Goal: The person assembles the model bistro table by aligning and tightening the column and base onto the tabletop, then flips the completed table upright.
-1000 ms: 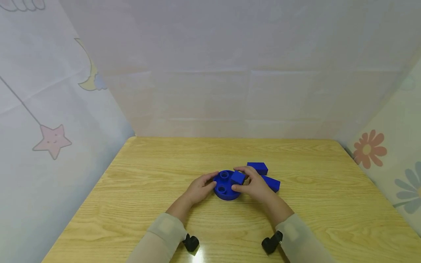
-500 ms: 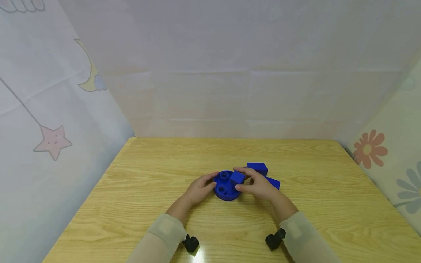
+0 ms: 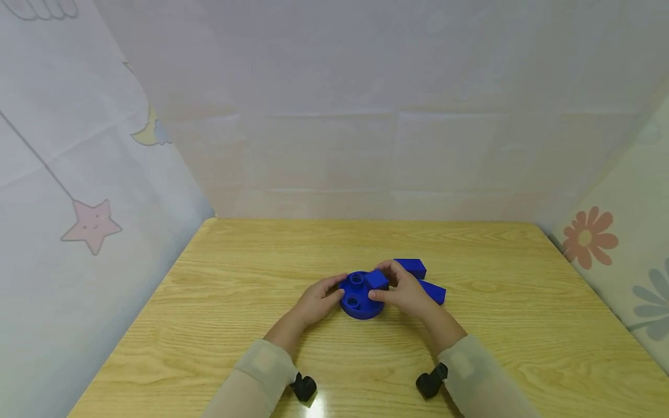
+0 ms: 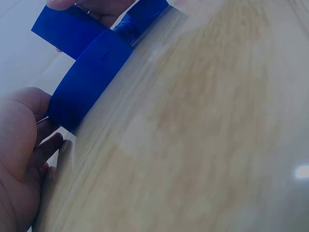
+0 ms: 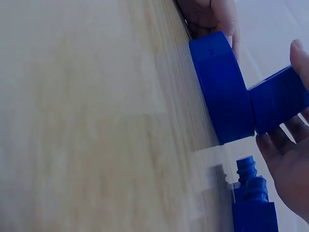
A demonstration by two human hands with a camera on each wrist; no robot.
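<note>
Two hands met over a round blue base (image 3: 358, 296) near the middle of the worktop (image 3: 219, 325) in the head view. The left hand (image 3: 315, 302) steadied the base's left rim, fingers curled against it. The right hand (image 3: 405, 293) pinched a small blue block (image 3: 377, 280) sitting on the base's right part, beside two round sockets. Two more blue blocks (image 3: 424, 278) lay just behind that hand, partly hidden.

The left wrist view showed what the head view could not: the base's side wall (image 4: 89, 79) resting flat on the wood, with the left hand (image 4: 21, 159) curled at its near edge.

The right wrist view showed the block (image 5: 280, 99) standing proud of the base (image 5: 222, 89), held between fingers (image 5: 285, 169) and thumb, and a threaded peg (image 5: 248, 176) on a spare block lying near. The sockets were out of sight in both wrist views.

To my eye, seating it well wanted the block kept square over its socket, the base held firmly, and pressure straight down rather than tilted.
</note>
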